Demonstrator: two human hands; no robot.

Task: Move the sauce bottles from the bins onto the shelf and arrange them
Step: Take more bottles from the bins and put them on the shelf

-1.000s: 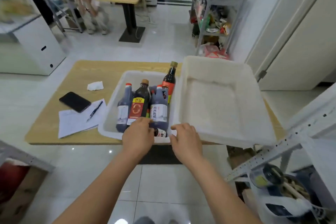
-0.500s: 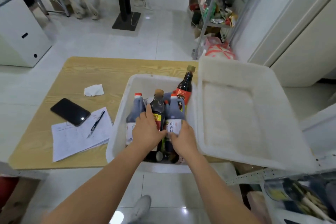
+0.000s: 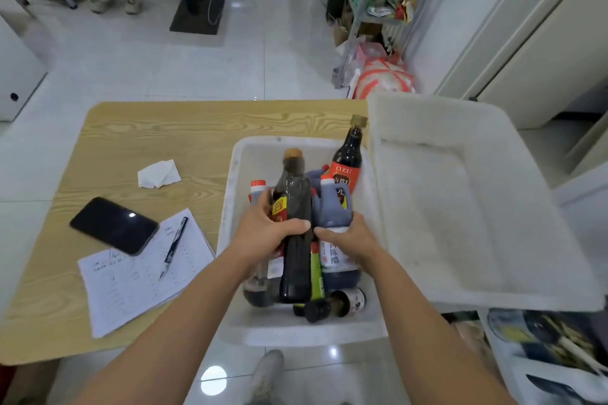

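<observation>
We have moved from the white bin's near rim into its middle; the left hand curls its fingers round the tan-capped dark bottle; the right hand clamps the blue vinegar jug beside it; both remain inside the bin, ready for lifting.

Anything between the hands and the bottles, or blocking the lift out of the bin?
Nothing visible. The left hand grips the tall dark bottle and the right hand grips the blue jug. The bin is open above both. A red-capped bottle crowds the dark one's left side. Beyond the bin, cannot tell.
</observation>
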